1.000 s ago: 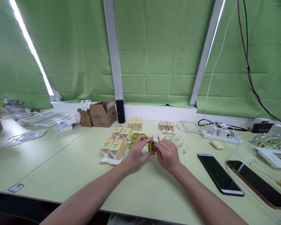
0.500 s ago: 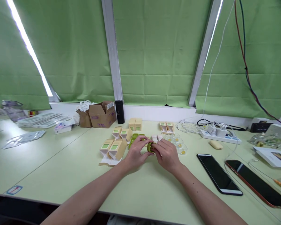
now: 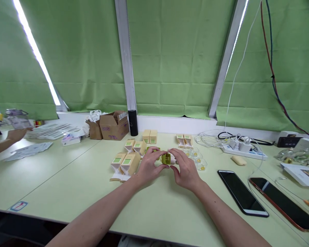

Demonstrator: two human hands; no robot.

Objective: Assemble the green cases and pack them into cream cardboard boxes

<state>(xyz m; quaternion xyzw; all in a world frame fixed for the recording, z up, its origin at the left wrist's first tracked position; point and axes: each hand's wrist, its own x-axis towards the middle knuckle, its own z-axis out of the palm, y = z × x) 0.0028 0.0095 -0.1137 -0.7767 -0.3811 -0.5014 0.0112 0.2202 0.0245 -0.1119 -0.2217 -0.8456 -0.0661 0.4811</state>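
Observation:
My left hand [image 3: 150,164] is closed around a small olive-green open-ended container [image 3: 166,159], with fingers above and thumb below. The container's opening faces right, toward my right hand [image 3: 186,168]. That hand is held with thumb and fingers apart, its fingertips close to the container's rim; whether they touch it I cannot tell. Partly hidden between the hands are whitish pieces [image 3: 173,159] and other green pieces [image 3: 156,149]. Left of my left hand stand open cream boxes [image 3: 130,163] with green labels. A clear tray of rounded cups [image 3: 198,160] lies behind my right hand.
More cream boxes [image 3: 149,136] and two open ones [image 3: 184,140] stand farther back. A cardboard carton [image 3: 113,126] and a black cylinder [image 3: 133,122] are by the wall. On the right lie phones [image 3: 242,192] and a power strip [image 3: 243,151]. Another person's hand [image 3: 18,134] is at far left.
My right hand's fingers have drawn out of the green container and spread apart. The container's opening now faces right. Another person's hand and forearm have come in at the far left.

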